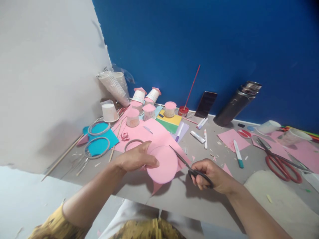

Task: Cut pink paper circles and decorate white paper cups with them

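My left hand [139, 156] grips a sheet of pink paper [161, 132], thumb pressed on top. A round pink shape [163, 166] with a curved lower edge hangs free at the front of that sheet, and a pointed scrap dangles below it. In my right hand [208, 174] are black-handled scissors [183, 159], fingers through the loops. Their blades reach up and left to the right side of the round shape. Whether the blades are fully closed is hard to make out. A grey ring [134, 143] lies just behind my left hand.
White paper cups with pink tops [149, 112] stand at the back. Left are grey rings [96, 147] on blue paper, sticks [62, 156] and stacked cups [114, 86]. A phone [206, 103] and dark flask [235, 104] lean on the wall. Red-handled scissors [281, 166] lie right.
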`<act>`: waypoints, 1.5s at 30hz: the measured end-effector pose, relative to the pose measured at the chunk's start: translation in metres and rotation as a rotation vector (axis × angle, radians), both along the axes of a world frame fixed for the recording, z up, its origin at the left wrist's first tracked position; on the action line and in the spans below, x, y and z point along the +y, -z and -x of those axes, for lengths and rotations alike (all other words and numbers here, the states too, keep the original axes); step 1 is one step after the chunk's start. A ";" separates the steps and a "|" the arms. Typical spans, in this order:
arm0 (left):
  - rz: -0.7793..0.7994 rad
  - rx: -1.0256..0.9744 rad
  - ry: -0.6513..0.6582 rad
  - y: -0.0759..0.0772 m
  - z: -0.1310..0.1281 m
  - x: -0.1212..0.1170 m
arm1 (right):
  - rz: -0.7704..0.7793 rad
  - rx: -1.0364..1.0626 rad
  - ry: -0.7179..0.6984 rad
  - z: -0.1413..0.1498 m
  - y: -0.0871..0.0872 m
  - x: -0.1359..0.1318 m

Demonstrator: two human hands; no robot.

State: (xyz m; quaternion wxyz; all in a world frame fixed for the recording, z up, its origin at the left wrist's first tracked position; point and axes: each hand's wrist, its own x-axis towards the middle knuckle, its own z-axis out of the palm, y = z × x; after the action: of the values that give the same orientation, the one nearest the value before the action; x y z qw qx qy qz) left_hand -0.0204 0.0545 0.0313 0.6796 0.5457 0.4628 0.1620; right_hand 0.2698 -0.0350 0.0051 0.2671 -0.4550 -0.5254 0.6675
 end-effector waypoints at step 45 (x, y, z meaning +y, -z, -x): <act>-0.042 -0.339 -0.204 -0.001 -0.020 -0.014 | -0.027 -0.012 0.016 -0.001 0.002 0.001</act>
State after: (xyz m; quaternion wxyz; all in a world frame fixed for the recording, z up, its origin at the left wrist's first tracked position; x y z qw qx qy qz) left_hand -0.0003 0.0400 0.0318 0.7162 0.4751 0.3909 0.3294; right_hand 0.2712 -0.0337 0.0032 0.2753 -0.4596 -0.5323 0.6555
